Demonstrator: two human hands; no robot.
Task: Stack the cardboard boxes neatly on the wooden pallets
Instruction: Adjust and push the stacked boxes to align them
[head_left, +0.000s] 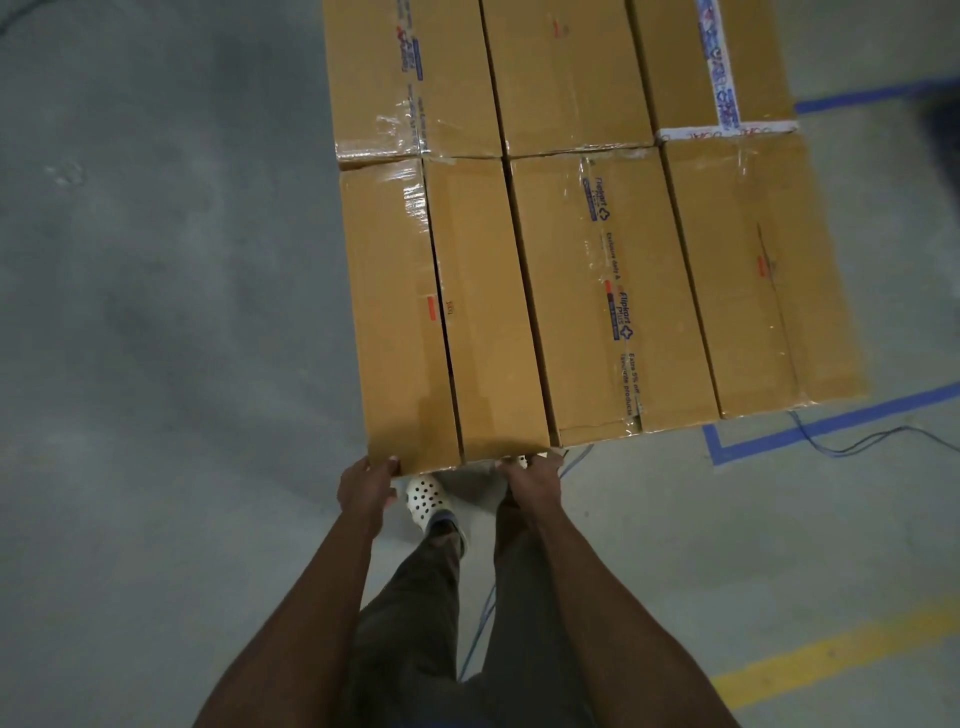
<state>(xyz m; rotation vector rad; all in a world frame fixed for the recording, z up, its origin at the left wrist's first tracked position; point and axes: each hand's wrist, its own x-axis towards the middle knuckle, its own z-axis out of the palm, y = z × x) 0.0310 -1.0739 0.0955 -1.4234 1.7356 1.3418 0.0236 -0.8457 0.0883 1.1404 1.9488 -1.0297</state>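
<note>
A layer of several brown taped cardboard boxes fills the upper middle of the head view. The nearest left box (441, 312) has a slit down the middle of its top. My left hand (366, 488) grips its near left corner, thumb on the top edge. My right hand (532, 480) holds the near right corner of the same box from below its edge. Beside it lie a box with printed tape (608, 291) and a plain box (758, 270). Three more boxes (566, 73) sit in the far row. The pallet underneath is hidden.
Grey concrete floor (156, 338) stretches to the left. Blue floor tape (810, 431) and a thin cable (872, 441) run at the right, a yellow line (831, 654) lower right. My legs and a white perforated clog (428, 501) stand just below the box edge.
</note>
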